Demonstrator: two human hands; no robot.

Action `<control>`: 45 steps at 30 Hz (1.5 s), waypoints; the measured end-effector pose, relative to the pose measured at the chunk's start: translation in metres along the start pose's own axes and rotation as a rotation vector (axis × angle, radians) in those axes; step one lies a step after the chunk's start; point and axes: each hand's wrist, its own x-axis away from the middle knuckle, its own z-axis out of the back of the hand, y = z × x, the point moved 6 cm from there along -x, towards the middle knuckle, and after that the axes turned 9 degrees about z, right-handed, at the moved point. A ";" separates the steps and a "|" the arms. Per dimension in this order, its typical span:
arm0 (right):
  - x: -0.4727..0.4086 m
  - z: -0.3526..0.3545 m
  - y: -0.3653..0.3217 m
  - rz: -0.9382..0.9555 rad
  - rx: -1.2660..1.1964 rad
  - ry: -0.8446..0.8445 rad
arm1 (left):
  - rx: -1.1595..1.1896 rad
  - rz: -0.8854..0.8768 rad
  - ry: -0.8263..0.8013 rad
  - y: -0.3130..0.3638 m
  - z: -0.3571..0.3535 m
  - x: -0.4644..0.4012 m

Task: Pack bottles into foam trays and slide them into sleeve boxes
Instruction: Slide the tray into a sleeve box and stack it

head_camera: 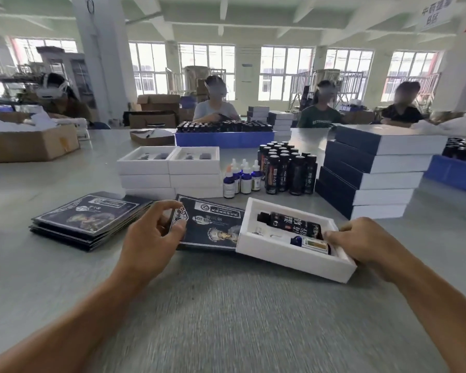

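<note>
A white foam tray lies in front of me with its left end inside a dark printed sleeve box. In the tray lie a tall black bottle and a small blue dropper bottle. My right hand grips the tray's right end. My left hand holds the sleeve box at its left end, thumb and fingers pinching its edge.
A stack of flat dark sleeves lies at left. Behind stand empty foam trays, small dropper bottles, black bottles and a stack of packed boxes at right. Several people sit across the table.
</note>
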 end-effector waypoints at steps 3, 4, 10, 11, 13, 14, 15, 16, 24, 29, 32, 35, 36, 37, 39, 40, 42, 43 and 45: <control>-0.003 0.007 0.001 -0.011 0.094 0.059 | 0.040 0.077 0.005 -0.013 0.007 -0.009; -0.004 0.010 0.002 -0.024 0.098 0.077 | 0.060 0.110 -0.003 -0.019 0.009 -0.011; 0.002 0.010 0.015 -0.152 -0.302 0.029 | 0.082 0.226 -0.064 -0.035 0.015 -0.011; 0.003 0.009 0.016 -0.149 -0.339 0.036 | 0.090 0.230 -0.067 -0.036 0.015 -0.011; 0.004 0.005 0.016 -0.130 -0.421 0.065 | 0.082 0.232 -0.087 -0.036 0.013 -0.010; 0.003 0.004 0.016 -0.122 -0.457 0.080 | 0.071 0.231 -0.097 -0.036 0.012 -0.010; 0.004 0.003 0.014 -0.115 -0.483 0.090 | 0.062 0.226 -0.101 -0.036 0.011 -0.010; 0.004 0.001 0.013 -0.107 -0.502 0.092 | 0.053 0.216 -0.097 -0.036 0.011 -0.010; 0.009 -0.020 -0.003 -0.028 -0.559 -0.095 | 0.055 0.220 -0.030 -0.039 0.010 -0.008; 0.011 -0.016 -0.005 -0.001 -0.525 -0.143 | 0.101 0.254 0.002 -0.044 0.009 -0.009; 0.012 -0.011 -0.003 -0.004 -0.494 -0.167 | 0.121 0.260 0.010 -0.042 0.008 -0.008; 0.010 -0.008 0.001 -0.010 -0.475 -0.184 | 0.145 0.267 0.015 -0.040 0.008 -0.007; 0.010 -0.007 0.002 -0.012 -0.477 -0.189 | 0.146 0.271 0.011 -0.040 0.008 -0.007; 0.009 -0.007 0.003 -0.012 -0.479 -0.194 | 0.143 0.275 0.005 -0.040 0.008 -0.007; 0.007 -0.007 0.003 -0.001 -0.482 -0.197 | 0.125 0.278 -0.006 -0.040 0.008 -0.007; 0.006 -0.007 0.002 0.005 -0.477 -0.202 | 0.120 0.277 -0.013 -0.040 0.007 -0.007; 0.006 -0.008 0.000 0.009 -0.463 -0.222 | 0.127 0.281 -0.032 -0.039 0.006 -0.007; 0.006 -0.008 0.001 0.007 -0.459 -0.225 | 0.134 0.285 -0.041 -0.039 0.006 -0.007; 0.006 -0.007 0.000 0.019 -0.410 -0.177 | 0.135 0.297 -0.056 -0.041 0.005 -0.007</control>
